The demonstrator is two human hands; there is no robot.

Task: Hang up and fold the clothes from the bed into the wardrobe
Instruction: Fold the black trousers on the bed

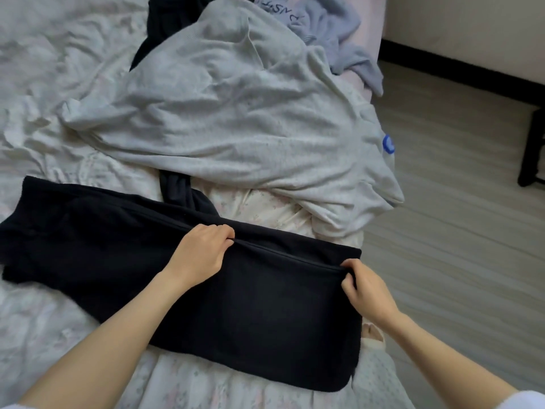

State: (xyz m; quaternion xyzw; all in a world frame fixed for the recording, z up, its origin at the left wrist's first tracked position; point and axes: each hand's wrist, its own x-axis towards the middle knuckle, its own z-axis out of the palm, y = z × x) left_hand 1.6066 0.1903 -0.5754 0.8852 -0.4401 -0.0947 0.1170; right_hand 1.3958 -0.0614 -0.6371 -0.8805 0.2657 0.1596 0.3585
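Black fleece garment (259, 314) is lying flat across the near edge of the bed (44, 84), partly folded, w/ a zip/seam line running diagonally between your hands. Left hand (200, 255) pinches the fabric at that line near mid-garment, fingers (221, 231) curled onto it. Right hand (368, 287) pinches the same edge at the right end, by the bed's side. Both are holding cloth, neither is free.

Step in hand, as I read it: squaring the fold before the next one.
- Keep tension even btwn both pinches so the edge stays straight, no sag in the middle.
- Line the top layer's edge up w/ the layer under it before you let go.
- The left part of the garment is still bunched and spread out; flatten it before folding over, else you get a lump.
- Fleece is thick, so press the crease w/ a flat palm.

Grey sweatshirt (236, 119) sits just beyond, draped over another dark piece (177, 190) that touches yours, so don't drag it along. Blue-grey top (339, 33) is at the far end. Wardrobe isn't in view.
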